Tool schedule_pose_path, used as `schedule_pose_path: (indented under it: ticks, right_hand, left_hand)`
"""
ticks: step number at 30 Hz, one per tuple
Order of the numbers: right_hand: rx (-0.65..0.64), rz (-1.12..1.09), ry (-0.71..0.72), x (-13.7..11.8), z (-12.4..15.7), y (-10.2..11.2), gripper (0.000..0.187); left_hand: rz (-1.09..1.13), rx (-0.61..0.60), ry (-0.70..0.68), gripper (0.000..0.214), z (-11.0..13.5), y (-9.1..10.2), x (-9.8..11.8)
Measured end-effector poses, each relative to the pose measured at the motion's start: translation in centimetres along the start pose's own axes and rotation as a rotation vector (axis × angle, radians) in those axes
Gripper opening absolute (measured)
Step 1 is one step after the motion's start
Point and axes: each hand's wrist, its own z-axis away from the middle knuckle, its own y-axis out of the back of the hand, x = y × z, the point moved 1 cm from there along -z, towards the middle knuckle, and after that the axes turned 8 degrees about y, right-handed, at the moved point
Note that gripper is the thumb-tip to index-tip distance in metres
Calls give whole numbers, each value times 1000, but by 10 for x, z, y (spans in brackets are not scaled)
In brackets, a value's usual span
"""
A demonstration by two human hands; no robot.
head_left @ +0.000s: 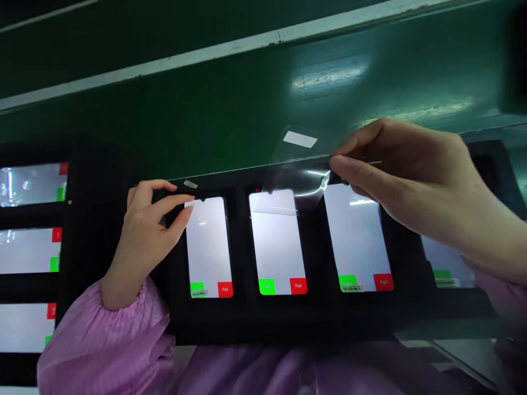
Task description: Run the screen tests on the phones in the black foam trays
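Observation:
My right hand (415, 164) pinches a clear plastic film (280, 200) by its edge between thumb and fingers. The film hangs tilted over the top of the middle phone (278, 241) and bears a white label (300, 139). My left hand (150, 227) is at the upper left corner of the left phone (209, 247), its thumb and index fingertips nearly together there. Whatever lies between those fingertips is too small to tell. Lit white screens on both phones show green and red squares, the red ones reading "Fail".
Another lit phone (360, 241) lies to the right, with a further one (447, 263) partly behind my right forearm. A black tray (242, 323) holds this row. Several sideways phones sit in a second black tray (88, 230) at the left. Behind is a green work surface (197, 120).

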Motion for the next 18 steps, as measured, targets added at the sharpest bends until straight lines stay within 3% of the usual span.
schedule_pose_path:
  ticks: [10,14,16,18]
  right_hand:
    - [-59,-19,56,-3,19,-9,11]
    - [-70,-17,64,-3,23,-12,14]
    - [-78,-15,54,-2,24,-13,17]
    - [-85,-18,50,-1,24,-14,19]
  left_hand:
    - [59,45,-12,13,-7,-4,2]
    - [108,82,-26,9,3,-1,7]
    - [122,43,-95,8,15,5,18]
    - [104,-74,-218,15,29,8,34]
